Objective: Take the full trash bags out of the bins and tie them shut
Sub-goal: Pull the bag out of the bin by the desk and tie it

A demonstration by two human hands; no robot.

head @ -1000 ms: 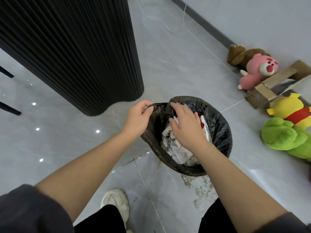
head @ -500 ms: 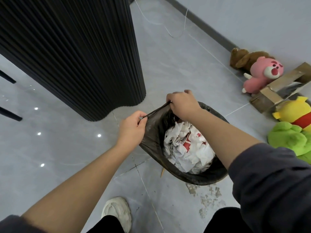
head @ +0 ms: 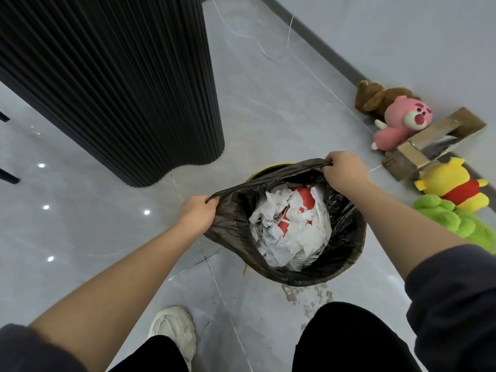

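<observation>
A black trash bag [head: 346, 248] sits in a round bin on the grey floor, stuffed with crumpled white and red paper [head: 292, 226]. A sliver of the bin's yellow rim [head: 264, 169] shows at the far side, where the bag has come off it. My left hand [head: 197, 214] grips the bag's edge at its left side. My right hand [head: 342, 170] grips the edge at the far right. The plastic is stretched taut between the two hands. The near edge still wraps the bin's rim.
A tall black ribbed column [head: 112, 76] stands at the left, close to the bin. Plush toys, pink [head: 402, 124], yellow [head: 453, 186] and green [head: 453, 218], lie by the right wall with a cardboard box [head: 429, 146]. My white shoe [head: 174, 331] is below.
My right hand has moved from the bag's far middle out to the far right with the edge, pulling it off the rim. My left hand keeps its grip and has pulled leftward.
</observation>
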